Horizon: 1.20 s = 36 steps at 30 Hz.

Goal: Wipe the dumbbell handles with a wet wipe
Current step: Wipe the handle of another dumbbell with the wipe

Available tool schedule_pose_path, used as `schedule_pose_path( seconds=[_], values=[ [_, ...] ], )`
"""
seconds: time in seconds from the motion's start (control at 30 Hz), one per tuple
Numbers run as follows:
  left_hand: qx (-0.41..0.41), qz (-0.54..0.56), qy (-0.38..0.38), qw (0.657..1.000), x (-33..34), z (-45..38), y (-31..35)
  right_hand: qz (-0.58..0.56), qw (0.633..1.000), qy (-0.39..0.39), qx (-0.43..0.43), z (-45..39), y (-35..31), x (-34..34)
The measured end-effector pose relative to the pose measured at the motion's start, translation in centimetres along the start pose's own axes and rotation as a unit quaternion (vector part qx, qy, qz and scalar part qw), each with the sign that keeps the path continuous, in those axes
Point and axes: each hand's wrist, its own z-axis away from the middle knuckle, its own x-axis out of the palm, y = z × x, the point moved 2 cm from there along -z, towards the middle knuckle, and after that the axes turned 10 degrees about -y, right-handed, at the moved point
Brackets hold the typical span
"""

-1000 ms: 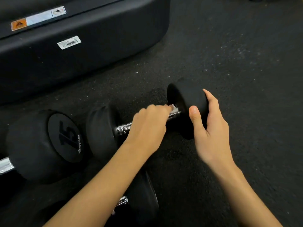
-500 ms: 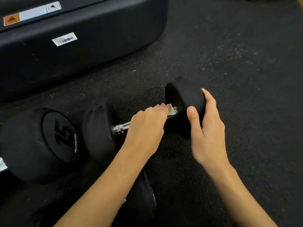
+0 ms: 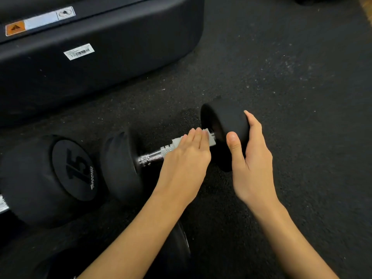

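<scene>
Two stickers, an orange warning label and a barcode, mark the black machine base. "15" shows on the bigger dumbbell. Beside it, the right hand cups the small dumbbell by its end; the left hand presses straight fingers on the wet wipe over the handle.

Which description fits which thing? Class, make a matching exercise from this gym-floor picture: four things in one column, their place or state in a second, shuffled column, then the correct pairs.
Things:
1. wet wipe
2. right hand
3. left hand
4. barcode sticker

Descriptions:
A. cups the black end weight
B. on the black machine base
C. draped over the chrome handle
D. fingers straight, lying on the wipe

Pairs: 1-C, 2-A, 3-D, 4-B
</scene>
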Motion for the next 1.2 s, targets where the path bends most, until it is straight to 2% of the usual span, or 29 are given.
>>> schedule_pose_path(
  seconds=[0.1, 0.2, 0.33, 0.53, 0.6, 0.73, 0.8, 0.9, 1.03, 1.2],
  values=[
    [0.034, -0.039, -0.002, 0.999, 0.6, 0.9, -0.5, -0.004, 1.000, 0.001, -0.003, 0.1, 0.1, 0.1],
    [0.056, -0.023, -0.041, 0.997, -0.5, 0.8, 0.1, -0.009, 1.000, 0.002, 0.000, 0.0, 0.1, 0.1],
    [0.028, 0.009, 0.015, 0.999, -0.5, -0.1, 0.6, -0.011, 1.000, 0.002, -0.002, -0.2, 0.0, 0.1],
    [0.090, -0.005, 0.078, 0.993, 1.3, 1.5, 0.3, -0.012, 1.000, 0.000, -0.004, -0.1, 0.2, 0.1],
    [0.072, 0.021, 0.052, 0.996, 1.0, 1.3, -0.1, -0.016, 1.000, 0.000, -0.003, 0.1, 0.2, 0.0],
    [0.086, 0.064, -0.049, 0.993, -0.9, -0.1, -1.3, -0.021, 1.000, -0.006, 0.001, 0.1, 0.1, 0.0],
    [0.063, 0.088, -0.090, 0.990, -2.0, -0.6, -1.7, -0.023, 1.000, -0.009, 0.003, 0.1, 0.0, 0.0],
    [0.031, 0.126, -0.086, 0.988, -2.8, -0.9, -1.5, -0.025, 1.000, -0.012, 0.002, 0.1, 0.0, 0.0],
    [-0.030, 0.149, -0.044, 0.987, -2.7, -0.2, -1.6, -0.033, 0.999, -0.012, 0.005, 0.1, 0.3, 0.0],
    [-0.076, 0.169, 0.095, 0.978, -1.7, -0.2, -2.1, -0.042, 0.999, -0.013, 0.005, 0.2, 0.3, 0.0]
  ],
)
